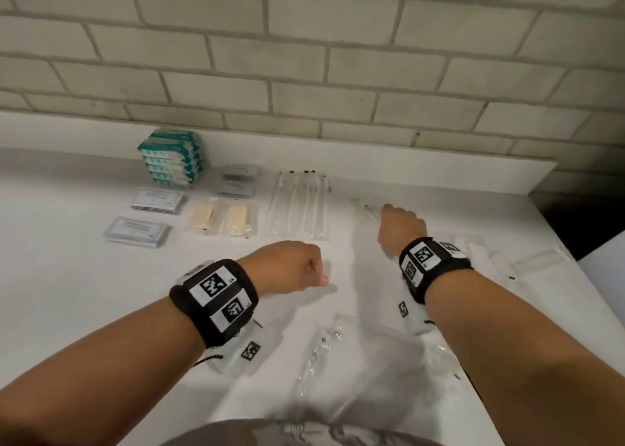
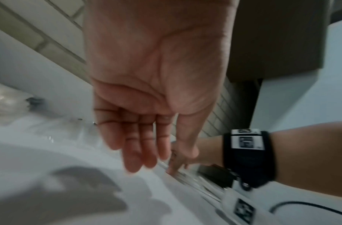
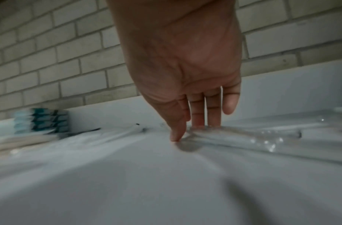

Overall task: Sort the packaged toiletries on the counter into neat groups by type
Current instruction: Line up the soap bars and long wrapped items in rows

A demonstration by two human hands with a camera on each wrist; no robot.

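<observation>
My right hand point(image 1: 389, 209) point(image 3: 193, 130) reaches to the back right of the white counter point(image 1: 67, 276). Its straight fingertips point(image 3: 198, 121) press on the end of a clear-wrapped toothbrush packet point(image 1: 367, 209) point(image 3: 243, 137) lying flat there. My left hand point(image 1: 314, 273) point(image 2: 147, 159) hovers over the middle of the counter with loosely curled fingers and holds nothing. Sorted groups lie at the back left: a stack of teal packets point(image 1: 169, 158) point(image 3: 41, 121), grey sachets point(image 1: 240, 171), white flat packets point(image 1: 157, 200), two yellow soaps point(image 1: 203, 217) and a row of wrapped toothbrushes point(image 1: 301, 205).
More clear-wrapped items point(image 1: 527, 259) lie at the counter's right edge, beyond which is a dark drop. A crumpled clear plastic bag point(image 1: 355, 351) sits near the front edge. A brick wall point(image 1: 304, 56) with a low white ledge bounds the back.
</observation>
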